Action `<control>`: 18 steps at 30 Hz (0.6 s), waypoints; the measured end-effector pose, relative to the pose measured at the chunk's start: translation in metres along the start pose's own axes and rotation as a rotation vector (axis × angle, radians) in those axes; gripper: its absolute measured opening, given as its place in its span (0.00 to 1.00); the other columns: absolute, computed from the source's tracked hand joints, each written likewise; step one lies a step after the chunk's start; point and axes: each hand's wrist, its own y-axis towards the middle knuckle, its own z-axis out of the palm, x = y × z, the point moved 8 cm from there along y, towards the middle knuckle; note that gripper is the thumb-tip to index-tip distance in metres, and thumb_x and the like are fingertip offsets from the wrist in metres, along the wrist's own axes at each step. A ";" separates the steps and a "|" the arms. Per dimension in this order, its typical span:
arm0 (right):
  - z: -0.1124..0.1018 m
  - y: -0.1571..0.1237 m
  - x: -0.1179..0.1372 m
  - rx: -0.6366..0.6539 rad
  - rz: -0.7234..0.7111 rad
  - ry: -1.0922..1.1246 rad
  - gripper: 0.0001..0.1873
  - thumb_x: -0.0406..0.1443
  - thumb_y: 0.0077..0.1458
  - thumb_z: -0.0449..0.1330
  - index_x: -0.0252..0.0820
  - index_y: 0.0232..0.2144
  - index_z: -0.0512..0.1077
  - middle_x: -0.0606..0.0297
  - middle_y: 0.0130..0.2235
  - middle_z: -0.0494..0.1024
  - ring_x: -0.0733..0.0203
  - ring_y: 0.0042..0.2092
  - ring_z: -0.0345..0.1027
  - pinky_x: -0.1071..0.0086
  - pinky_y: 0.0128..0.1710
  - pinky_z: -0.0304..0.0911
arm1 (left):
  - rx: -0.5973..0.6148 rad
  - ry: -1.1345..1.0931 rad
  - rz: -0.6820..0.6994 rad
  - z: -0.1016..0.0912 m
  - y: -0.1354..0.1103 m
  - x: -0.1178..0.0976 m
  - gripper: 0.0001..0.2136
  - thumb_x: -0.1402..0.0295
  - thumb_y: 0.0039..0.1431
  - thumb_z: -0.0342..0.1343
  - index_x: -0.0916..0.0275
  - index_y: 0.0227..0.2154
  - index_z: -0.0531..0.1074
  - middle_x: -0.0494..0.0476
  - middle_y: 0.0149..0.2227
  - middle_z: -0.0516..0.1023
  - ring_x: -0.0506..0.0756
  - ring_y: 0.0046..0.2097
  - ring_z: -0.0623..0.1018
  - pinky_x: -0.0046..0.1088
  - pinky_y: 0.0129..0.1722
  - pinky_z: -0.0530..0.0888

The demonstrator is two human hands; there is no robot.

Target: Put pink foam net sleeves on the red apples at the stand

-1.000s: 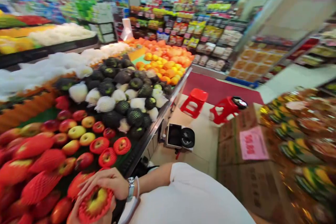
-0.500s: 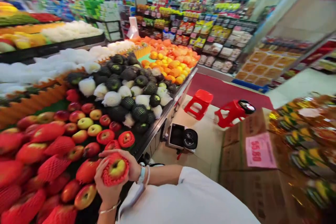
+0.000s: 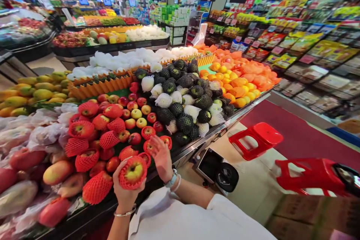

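A heap of yellow-green fruit [image 3: 42,90] fills the far left, too crowded to count, with bagged fruit [image 3: 47,135] in front of it. Next comes a bank of apples [image 3: 81,129], many in red foam nets, others bare. One left hand [image 3: 123,195], wearing one bracelet [image 3: 125,213], grasps one netted apple [image 3: 133,172] from below and the side, over the front edge of the display. That apple's stem hollow faces up toward the wearer, its stem-to-base axis running roughly along the line of sight; the outline is nearly round, so no long axis stands out. Just right of it, one right hand [image 3: 162,158] is spread open and grips nothing; whether it brushes the netted apples behind it is hard to tell. Its wrist bears one watch [image 3: 171,178] and one pale band [image 3: 177,183]. Further right lie dark fruit [image 3: 184,122] in black or white nets, then oranges [image 3: 240,102]. Two red stools, one nearer the display [image 3: 254,138] and one farther right [image 3: 306,174], stand on the floor.
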 end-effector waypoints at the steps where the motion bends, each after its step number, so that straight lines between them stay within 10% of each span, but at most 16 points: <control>1: -0.004 0.004 -0.001 -0.050 0.004 0.050 0.33 0.56 0.54 0.50 0.44 0.56 0.63 0.53 0.63 0.61 0.53 0.61 0.60 0.51 0.61 0.54 | -0.042 0.006 0.003 -0.004 0.000 -0.001 0.37 0.69 0.34 0.71 0.59 0.53 0.64 0.61 0.50 0.72 0.61 0.48 0.76 0.39 0.48 0.75; 11: 0.036 0.005 -0.009 0.163 0.143 -0.044 0.25 0.50 0.60 0.47 0.43 0.49 0.74 0.63 0.56 0.72 0.54 0.61 0.60 0.59 0.66 0.47 | 0.035 -0.001 0.031 0.058 0.005 0.012 0.34 0.57 0.43 0.68 0.60 0.53 0.63 0.64 0.50 0.71 0.64 0.53 0.73 0.47 0.52 0.73; 18: 0.036 0.052 -0.009 0.520 0.111 -0.698 0.37 0.49 0.55 0.60 0.46 0.63 0.56 0.59 0.65 0.58 0.54 0.66 0.50 0.55 0.66 0.46 | 0.254 0.347 0.066 0.044 0.050 0.048 0.41 0.60 0.52 0.63 0.63 0.64 0.48 0.71 0.57 0.66 0.66 0.57 0.70 0.47 0.54 0.71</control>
